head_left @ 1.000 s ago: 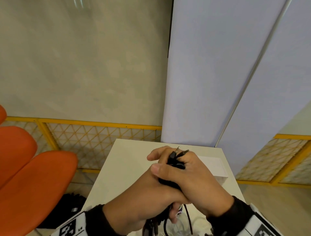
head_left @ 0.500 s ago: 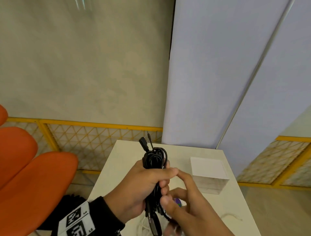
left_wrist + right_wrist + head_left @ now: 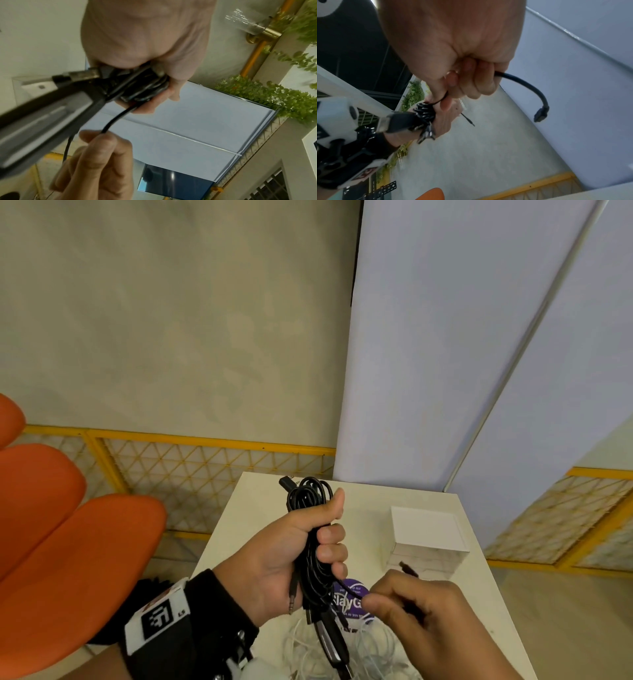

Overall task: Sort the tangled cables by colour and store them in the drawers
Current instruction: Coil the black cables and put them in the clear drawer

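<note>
Left hand clenched round a coiled black cable bundle, held upright above the white table; loops crown the fist, plugs dangle below. Right hand closed on one loose black strand leading out of the bundle's lower end, plug tip poking past the knuckles toward the far right. White cables heaped on the near table edge, partly over a purple sticker. Small drawer box, white top and clear front, on the far right of the table, well apart from both hands; open or closed, cannot tell.

Probable step: taming the last free tail of the black set before stowing.

To do well:
- Keep left fist firm so loops don't spring loose.
- Wrap the tail round the bundle's waist under light tension, no yanking.
- Tuck the plug under a turn.
- Watch dangling plugs near the white heap below; snag risk.
- Lift clear before carrying to the drawer box.
</note>
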{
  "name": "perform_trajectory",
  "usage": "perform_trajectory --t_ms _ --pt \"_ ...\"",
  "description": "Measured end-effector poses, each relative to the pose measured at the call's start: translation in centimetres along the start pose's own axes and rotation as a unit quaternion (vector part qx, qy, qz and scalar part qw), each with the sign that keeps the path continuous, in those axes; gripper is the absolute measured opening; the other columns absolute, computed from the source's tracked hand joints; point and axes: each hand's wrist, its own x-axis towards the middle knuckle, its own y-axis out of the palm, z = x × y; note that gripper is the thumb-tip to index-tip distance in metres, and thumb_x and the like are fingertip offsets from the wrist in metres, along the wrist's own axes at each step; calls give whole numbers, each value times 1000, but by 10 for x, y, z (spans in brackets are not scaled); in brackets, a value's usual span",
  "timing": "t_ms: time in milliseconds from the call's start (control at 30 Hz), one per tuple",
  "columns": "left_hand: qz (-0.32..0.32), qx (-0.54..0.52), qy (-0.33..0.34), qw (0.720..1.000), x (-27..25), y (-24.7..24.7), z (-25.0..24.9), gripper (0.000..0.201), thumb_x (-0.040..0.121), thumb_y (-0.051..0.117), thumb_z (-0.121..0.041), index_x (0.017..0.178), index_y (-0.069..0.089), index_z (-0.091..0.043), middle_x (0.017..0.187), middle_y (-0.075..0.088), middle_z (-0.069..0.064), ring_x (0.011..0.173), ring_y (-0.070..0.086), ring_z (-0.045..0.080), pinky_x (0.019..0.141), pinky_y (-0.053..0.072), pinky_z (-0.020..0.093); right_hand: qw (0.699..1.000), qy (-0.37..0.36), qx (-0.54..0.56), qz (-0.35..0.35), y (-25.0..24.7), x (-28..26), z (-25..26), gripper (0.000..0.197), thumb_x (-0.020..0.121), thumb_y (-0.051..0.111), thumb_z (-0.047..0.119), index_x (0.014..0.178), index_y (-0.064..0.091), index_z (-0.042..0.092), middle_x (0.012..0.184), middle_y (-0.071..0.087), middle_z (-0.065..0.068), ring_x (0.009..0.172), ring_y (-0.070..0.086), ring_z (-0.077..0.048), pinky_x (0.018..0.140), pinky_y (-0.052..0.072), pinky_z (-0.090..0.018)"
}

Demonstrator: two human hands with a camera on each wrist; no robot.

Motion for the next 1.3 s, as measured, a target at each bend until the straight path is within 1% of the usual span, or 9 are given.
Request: perform_trajectory --t_ms 200,400,533,700,867,933,1000,1133,1300 --pt "37 113 -51 992 1 -3 -1 38 82 79 -35 77 45 -19 52 33 -5 38 34 8 39 39 23 993 -28 -91 66 -23 -1 7 22 83 51 70 73 59 52 61 59 21 55 52 -5 54 35 -10" --pt "87 224 -98 966 0 -2 -2 35 79 80 -28 77 46 -17 51 36 -5 39 35 7 42 37 21 975 -68 -169 124 -52 1 15 47 86 39 77 81 59 34 65 58 14 60 52 -12 52 34 -17" --pt "84 325 -111 935 -6 0 0 19 86 77 -18 98 64 -10 56 40 -2 42 35 8 44 35 22 965 -92 -210 128 -73 5 22 44 91 42 71 79 60 33 61 54 16 54 48 -7 50 31 -12" --pt "95 434 -113 889 -12 6 5 31 90 73 -13 115 65 5 46 48 -8 40 34 7 44 32 21 964 -83 -214 135 -92 13 25 44 87 44 72 78 61 33 60 55 11 53 47 -11 50 33 -14" --pt "86 491 -92 862 -11 7 9 21 79 85 -18 93 73 -8 57 53 9 41 37 15 48 34 25 962 -91 -212 144 -96 20 25 42 87 47 71 77 63 33 63 59 12 56 51 -10 51 34 -12" --pt "97 512 -98 848 -11 8 11 25 80 85 -18 95 72 -3 72 65 17 40 39 14 48 35 26 962 -96 -210 144 -97 22 26 39 87 49 69 76 63 34 62 58 14 54 49 -8 52 33 -11" --pt "108 520 -110 840 -11 7 12 28 82 82 -17 98 70 3 72 67 10 39 39 13 48 35 26 960 -102 -215 144 -98 25 27 38 87 49 68 75 63 34 62 57 17 54 50 -6 52 34 -11" --pt "100 533 -118 832 -10 5 17 24 80 84 -18 81 66 -1 61 58 6 40 40 15 51 35 31 964 -112 -202 133 -95 33 22 39 86 51 66 75 65 32 66 56 18 61 51 -8 58 39 -16" --pt "57 492 -140 858 -9 7 25 33 81 82 -15 69 51 -15 56 50 4 39 35 15 44 33 26 967 -120 -198 109 -88 41 16 34 87 51 63 75 65 34 73 59 17 73 54 -9 68 42 -22"
